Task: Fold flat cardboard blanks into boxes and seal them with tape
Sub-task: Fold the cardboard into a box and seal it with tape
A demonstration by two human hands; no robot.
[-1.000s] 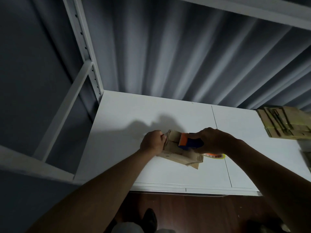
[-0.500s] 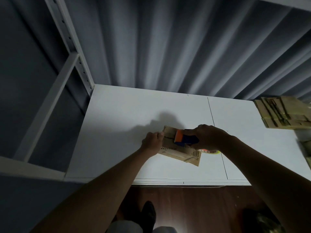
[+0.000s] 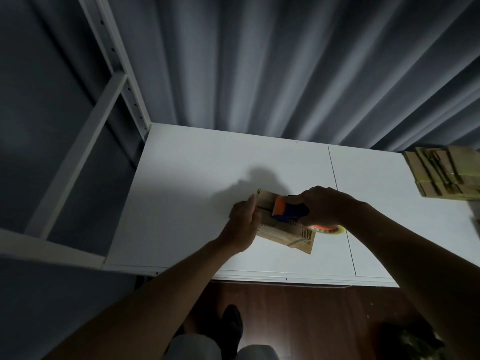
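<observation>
The small cardboard box (image 3: 283,229) sits on the white table (image 3: 181,193), the left hand (image 3: 244,224) holding its left end while the right hand (image 3: 324,206) grips the orange-and-blue tape dispenser (image 3: 288,210) on top.

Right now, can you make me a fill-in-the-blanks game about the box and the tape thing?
1. The right hand grips an orange and ____ tape dispenser.
2. The dispenser sits on top of the cardboard ____.
3. The left hand steadies the box's ____ end.
4. The stack of flat cardboard blanks lies at the white table's far ____ side.

Missing words: blue; box; left; right
</observation>
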